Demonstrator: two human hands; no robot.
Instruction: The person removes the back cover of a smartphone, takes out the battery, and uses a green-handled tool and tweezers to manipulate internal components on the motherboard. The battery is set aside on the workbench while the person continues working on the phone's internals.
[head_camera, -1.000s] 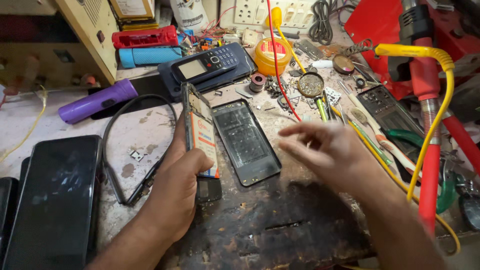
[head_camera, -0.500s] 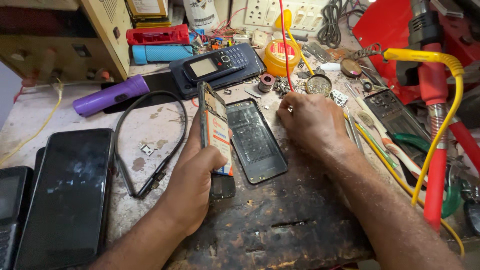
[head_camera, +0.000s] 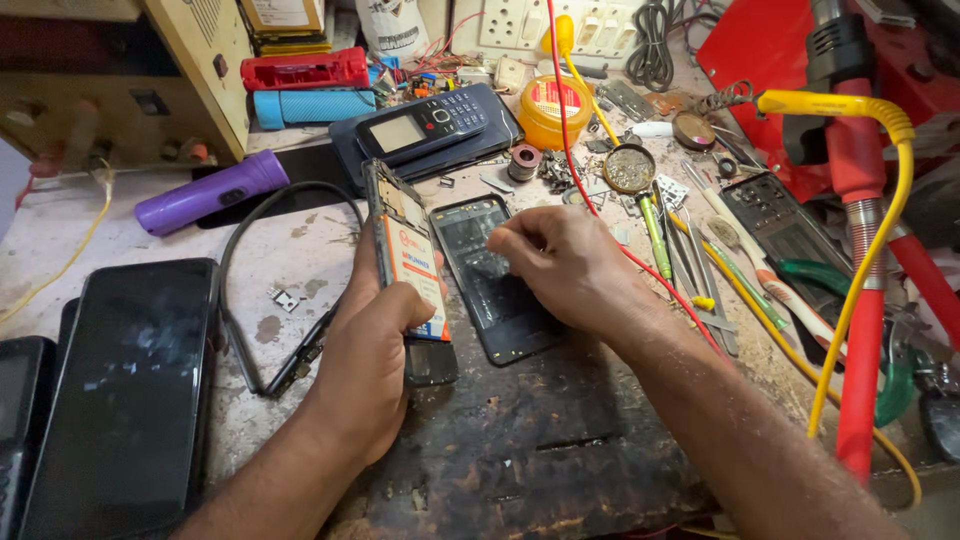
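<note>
Opened phone (head_camera: 405, 262) is clamped on edge in the left hand (head_camera: 372, 350). Right hand (head_camera: 570, 268) fingers are curled together over the back cover (head_camera: 495, 285); any grip cannot be told. The upright phone may be tipped onto the cluttered bench (head_camera: 500, 450) if jolted.

Worn, stained workbench (head_camera: 520, 460), black phone back cover (head_camera: 495, 285) flat at centre, dark smartphone (head_camera: 125, 390) at left, purple torch (head_camera: 205, 192), black cable (head_camera: 250, 290), keypad phone (head_camera: 425, 125), yellow tin (head_camera: 555, 110), screwdrivers (head_camera: 700, 260) at right

The left hand (head_camera: 365, 350) is curled in a grip, thumb on top, forearm running down to the lower left. The right hand (head_camera: 565, 265) lies knuckles up, fingers bent under, perhaps pinching; its forearm stretches lower right.
</note>
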